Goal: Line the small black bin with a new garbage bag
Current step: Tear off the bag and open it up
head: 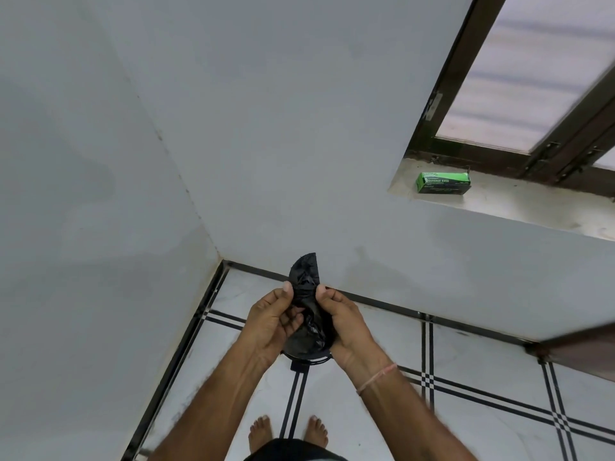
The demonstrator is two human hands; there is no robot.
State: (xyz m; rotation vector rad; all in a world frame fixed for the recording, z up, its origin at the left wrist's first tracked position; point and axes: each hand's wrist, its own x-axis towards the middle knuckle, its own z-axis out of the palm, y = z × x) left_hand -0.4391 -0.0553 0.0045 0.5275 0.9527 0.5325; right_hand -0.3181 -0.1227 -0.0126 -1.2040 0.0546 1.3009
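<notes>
A folded black garbage bag [307,294] is held upright between both hands in the middle of the view. My left hand [271,322] pinches its left edge with the thumb on top. My right hand [344,322] pinches the right edge the same way. The bag's top end sticks up above the thumbs, crumpled and still mostly folded. Directly below the hands, the small black bin [307,356] stands on the floor; only a sliver of its rim and front shows, the rest is hidden by the hands and bag.
A green garbage bag box [443,183] lies on the window sill [519,204] at the right. Grey walls meet in a corner at the left. The tiled floor [466,410] has black stripes. A brown door edge [579,351] juts in at the right. My bare feet show at the bottom.
</notes>
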